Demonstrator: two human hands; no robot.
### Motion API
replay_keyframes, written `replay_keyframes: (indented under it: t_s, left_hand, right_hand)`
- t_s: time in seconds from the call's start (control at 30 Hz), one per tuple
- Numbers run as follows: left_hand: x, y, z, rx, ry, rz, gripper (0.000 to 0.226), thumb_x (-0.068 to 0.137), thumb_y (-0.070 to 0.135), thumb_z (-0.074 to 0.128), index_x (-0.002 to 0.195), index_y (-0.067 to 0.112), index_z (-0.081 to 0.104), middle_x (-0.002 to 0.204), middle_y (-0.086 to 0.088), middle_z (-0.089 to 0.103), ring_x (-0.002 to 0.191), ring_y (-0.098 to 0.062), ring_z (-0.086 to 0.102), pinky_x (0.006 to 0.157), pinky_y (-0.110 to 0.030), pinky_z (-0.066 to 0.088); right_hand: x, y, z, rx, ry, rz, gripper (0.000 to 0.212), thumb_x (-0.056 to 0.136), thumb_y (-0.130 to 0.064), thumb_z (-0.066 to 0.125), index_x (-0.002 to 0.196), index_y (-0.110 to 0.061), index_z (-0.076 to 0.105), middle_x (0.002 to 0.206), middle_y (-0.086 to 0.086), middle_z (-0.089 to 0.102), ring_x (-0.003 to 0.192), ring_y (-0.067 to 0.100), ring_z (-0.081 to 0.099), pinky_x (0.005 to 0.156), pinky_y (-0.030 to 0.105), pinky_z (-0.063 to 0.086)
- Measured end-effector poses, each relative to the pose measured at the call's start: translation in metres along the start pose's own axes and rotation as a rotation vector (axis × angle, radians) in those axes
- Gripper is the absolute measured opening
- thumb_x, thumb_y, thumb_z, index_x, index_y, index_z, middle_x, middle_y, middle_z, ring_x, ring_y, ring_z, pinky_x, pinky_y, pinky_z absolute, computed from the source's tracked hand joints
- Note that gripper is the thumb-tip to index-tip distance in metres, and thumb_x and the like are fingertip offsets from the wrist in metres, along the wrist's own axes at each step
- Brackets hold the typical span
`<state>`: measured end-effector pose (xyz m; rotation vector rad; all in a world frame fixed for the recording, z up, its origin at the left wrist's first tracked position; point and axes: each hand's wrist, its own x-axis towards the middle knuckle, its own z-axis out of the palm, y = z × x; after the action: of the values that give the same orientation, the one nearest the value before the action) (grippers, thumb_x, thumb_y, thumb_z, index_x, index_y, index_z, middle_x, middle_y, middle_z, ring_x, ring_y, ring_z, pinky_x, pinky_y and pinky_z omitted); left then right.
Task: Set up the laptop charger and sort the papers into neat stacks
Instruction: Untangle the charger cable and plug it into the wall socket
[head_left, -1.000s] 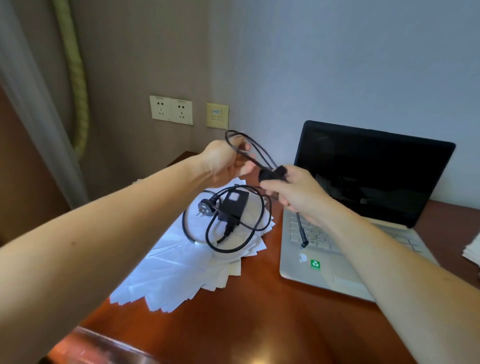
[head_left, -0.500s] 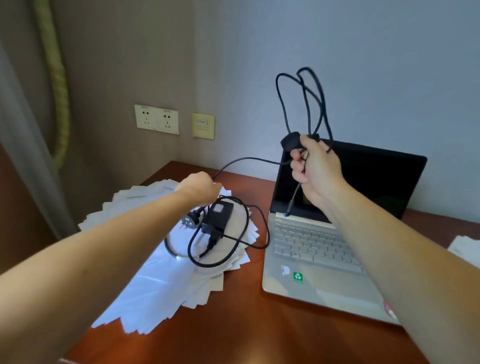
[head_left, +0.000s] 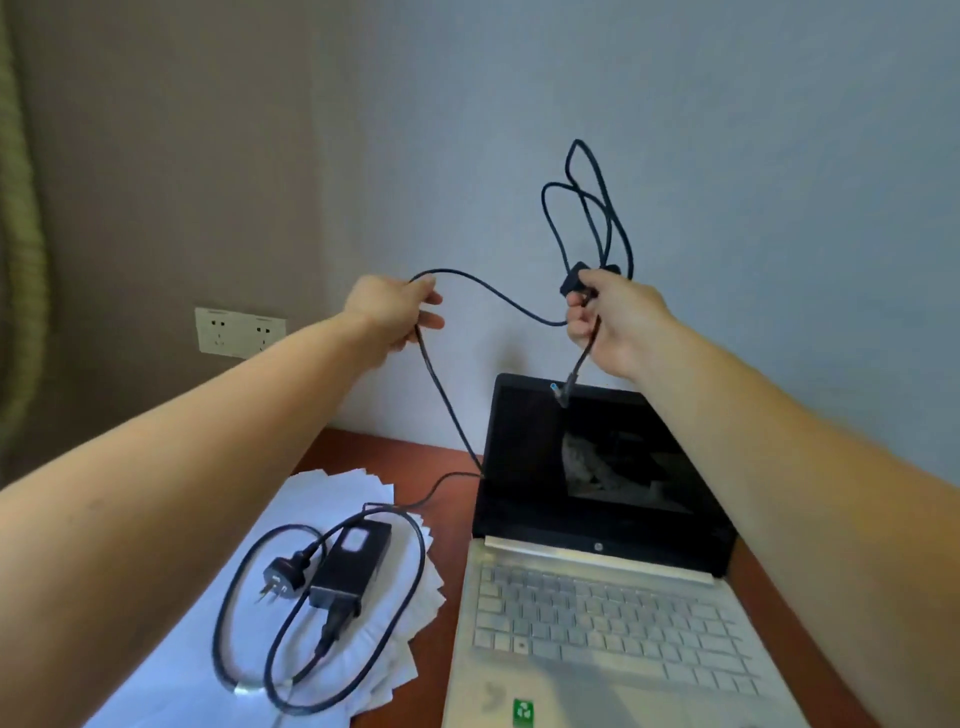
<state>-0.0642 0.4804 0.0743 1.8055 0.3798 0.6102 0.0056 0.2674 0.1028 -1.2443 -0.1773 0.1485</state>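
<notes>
The black charger brick (head_left: 349, 569) lies on a fanned pile of white papers (head_left: 182, 654), with its wall plug (head_left: 280, 574) beside it and cable looped around. Its thin cable (head_left: 452, 415) rises from the desk to my left hand (head_left: 395, 312), which grips it high above the desk. From there the cable sags across to my right hand (head_left: 615, 322), which holds a bundle of cable loops (head_left: 587, 208) standing above the fist. The laptop connector (head_left: 562, 395) dangles below that hand, in front of the dark screen of the open silver laptop (head_left: 597, 597).
A double wall socket (head_left: 240, 332) sits on the brown wall at left, above the red-brown desk (head_left: 452, 525). A curtain (head_left: 15, 260) hangs at the far left. The grey wall stands right behind the laptop.
My left hand rose from beside the charger brick and now holds the cable up high. The cable between both hands has lengthened. The right hand stays raised with the loops.
</notes>
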Motion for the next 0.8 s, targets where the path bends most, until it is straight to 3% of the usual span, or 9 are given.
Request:
replay_keyframes:
  t_s: [0.07,0.13,0.27,0.4,0.5,0.6,0.63,0.7,0.8]
  left_hand:
    - [0.018,0.018,0.008,0.184,0.095,0.142,0.036,0.104,0.045,0.053,0.096,0.017,0.076,0.078,-0.001,0.07,0.055,-0.014,0.056,0.055,-0.023,0.048]
    - [0.036,0.036,0.018,0.359,0.103,0.198,0.037,0.103,0.046,0.053,0.093,0.019,0.076,0.084,-0.003,0.068,0.07,-0.022,0.06,0.071,-0.029,0.053]
    - [0.073,0.074,0.038,0.183,-0.177,-0.101,0.022,0.104,0.026,0.06,0.11,0.007,0.071,0.098,-0.011,0.069,0.04,-0.007,0.06,0.043,-0.017,0.051]
    - [0.097,0.101,0.066,0.07,-0.237,-0.146,0.021,0.102,0.006,0.059,0.121,-0.003,0.063,0.089,-0.02,0.07,0.065,-0.022,0.073,0.062,-0.031,0.062]
    - [0.11,0.116,0.093,0.193,-0.212,-0.05,0.019,0.104,0.008,0.057,0.116,-0.005,0.061,0.084,-0.017,0.068,0.069,-0.022,0.069,0.068,-0.032,0.062]
    - [0.128,0.129,0.11,0.385,-0.13,0.093,0.018,0.104,0.015,0.058,0.112,0.0,0.063,0.061,-0.004,0.07,0.052,-0.013,0.066,0.078,-0.03,0.061]
    - [0.133,0.133,0.113,0.427,-0.093,0.154,0.017,0.102,0.015,0.059,0.112,0.002,0.065,0.063,-0.003,0.071,0.052,-0.014,0.067,0.072,-0.026,0.061]
    - [0.135,0.135,0.122,0.524,-0.033,0.3,0.018,0.098,0.011,0.061,0.111,0.002,0.07,0.087,-0.009,0.074,0.071,-0.021,0.07,0.064,-0.023,0.06]
    - [0.127,0.124,0.148,0.775,-0.043,0.454,0.019,0.094,0.01,0.063,0.107,0.0,0.074,0.103,-0.016,0.076,0.091,-0.031,0.074,0.084,-0.038,0.062]
  right_hand:
    - [0.013,-0.014,-0.006,0.016,0.019,-0.013,0.01,0.1,-0.011,0.052,0.097,-0.002,0.056,0.069,0.007,0.054,0.051,0.016,0.049,0.041,0.022,0.037]
    - [0.024,-0.025,-0.013,-0.013,0.044,-0.042,0.01,0.1,-0.01,0.051,0.096,-0.002,0.056,0.069,0.008,0.055,0.054,0.018,0.055,0.045,0.024,0.042]
    - [0.045,-0.038,-0.027,-0.077,0.066,-0.073,0.012,0.1,-0.011,0.053,0.093,-0.003,0.058,0.072,0.007,0.057,0.065,0.02,0.064,0.049,0.025,0.047]
    - [0.065,-0.041,-0.046,-0.098,0.096,-0.078,0.012,0.1,-0.011,0.054,0.093,-0.002,0.056,0.071,0.008,0.058,0.068,0.021,0.065,0.049,0.025,0.049]
    - [0.076,-0.045,-0.066,-0.109,0.124,-0.088,0.013,0.1,-0.011,0.055,0.091,-0.001,0.056,0.077,0.009,0.06,0.071,0.021,0.068,0.053,0.025,0.053]
    - [0.084,-0.052,-0.089,-0.109,0.129,-0.1,0.012,0.1,-0.009,0.055,0.093,0.0,0.057,0.084,0.011,0.061,0.075,0.022,0.07,0.057,0.025,0.058]
    - [0.086,-0.054,-0.096,-0.113,0.124,-0.103,0.011,0.1,-0.009,0.056,0.094,0.0,0.058,0.087,0.012,0.062,0.078,0.023,0.071,0.06,0.026,0.06]
    - [0.089,-0.057,-0.109,-0.13,0.108,-0.099,0.009,0.099,-0.007,0.057,0.097,0.002,0.059,0.092,0.013,0.063,0.085,0.025,0.073,0.066,0.028,0.061]
    - [0.092,-0.057,-0.127,-0.214,0.109,-0.105,0.008,0.095,-0.004,0.06,0.098,0.004,0.061,0.099,0.016,0.064,0.087,0.024,0.074,0.064,0.027,0.061]
